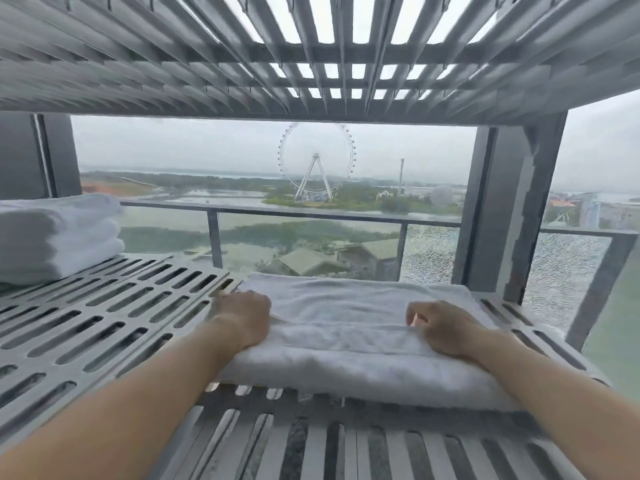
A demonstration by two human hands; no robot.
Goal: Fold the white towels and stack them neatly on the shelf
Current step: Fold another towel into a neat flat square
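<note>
**A:** What is nearest the camera?

**B:** Two bare forearms reach forward from the bottom corners. Beneath them runs a grey slatted shelf (104, 317).

**A:** Where is the towel?

**B:** A white folded towel (346, 344) lies flat on the shelf, right of centre, its long side facing the viewer. Both hands are on it.

**A:** How are the hands placed?

**B:** The left hand (244, 320) lies knuckles-up on the towel's left end. Its fingers bend down over the edge and out of sight, so I cannot tell whether they grip. The right hand (446, 329) rests on the right end, its fingers curled and its thumb meeting them, pinching the top layer.

**A:** Are there other towels?

**B:** A stack of towels (59, 237), white and folded, sits at the far left of the same shelf, well apart from the hands.

**A:** And beyond?

**B:** An upper shelf (311, 64) of grey slats spans overhead. Behind the shelving is a glass balcony railing (311, 216). Far off, under a hazy sky, a Ferris wheel (316, 161) stands among water and greenery.
</note>
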